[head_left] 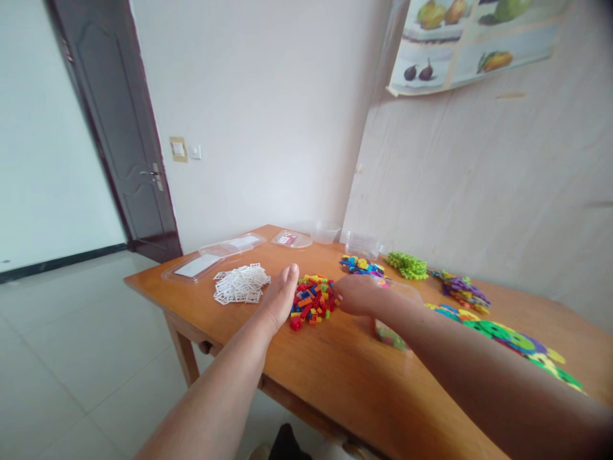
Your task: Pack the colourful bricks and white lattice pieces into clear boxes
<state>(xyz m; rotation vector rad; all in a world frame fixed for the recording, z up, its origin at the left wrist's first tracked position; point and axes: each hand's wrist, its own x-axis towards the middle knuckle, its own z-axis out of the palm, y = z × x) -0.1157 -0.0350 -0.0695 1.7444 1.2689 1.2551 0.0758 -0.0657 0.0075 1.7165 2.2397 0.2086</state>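
Observation:
A heap of small coloured building bricks (313,300), in red, orange, blue, yellow and green, lies on the table between my hands. My left hand (281,297) stands on edge along the left side of the heap, fingers stretched out and thumb up, holding nothing. On the opposite side, my right hand (358,294) is at the heap's right edge, its fingers curved toward the bricks and partly hidden; I see nothing held in it. Left of my left hand is a pile of white lattice-like plastic pieces (242,283). Partly behind my right forearm stands a clear plastic container (393,332) with greenish pieces in it.
Clear plastic lids (194,265) and clear tubs (325,231) lie toward the back of the wooden table (306,364). To the right are piles of green pieces (406,264), purple and mixed pieces (464,291) and flat coloured discs (502,338). A wall stands behind.

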